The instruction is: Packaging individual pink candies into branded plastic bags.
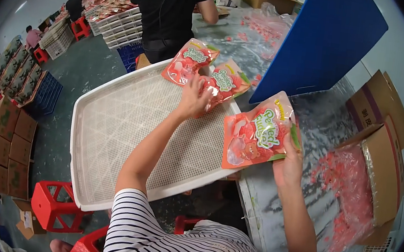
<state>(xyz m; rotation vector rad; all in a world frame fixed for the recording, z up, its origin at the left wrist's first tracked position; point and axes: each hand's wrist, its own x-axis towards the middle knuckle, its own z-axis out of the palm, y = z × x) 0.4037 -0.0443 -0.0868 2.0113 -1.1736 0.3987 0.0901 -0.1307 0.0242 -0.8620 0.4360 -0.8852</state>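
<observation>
Upright in my right hand (pixel 289 163) is a pink candy pouch (pixel 252 141), its front toward me, with my fingers closed on its right edge. It is above the tray's right rim and the table. My left hand (pixel 195 98) reaches to the tray's far right corner, its fingers closed on the lower left edge of a second candy pouch (pixel 229 82). A third, similar pouch (pixel 184 66) lies just left of that one, close to my fingertips. Beneath them is a white perforated plastic tray (pixel 118 121).
A blue panel (pixel 321 45) stands on the marble-patterned table (pixel 278 199). An opened carton (pixel 382 181) at right spills small wrapped pink candies (pixel 349 192). Red stools (pixel 56 206) stand at lower left. A person in black (pixel 167 12) works just beyond the tray; others sit farther back.
</observation>
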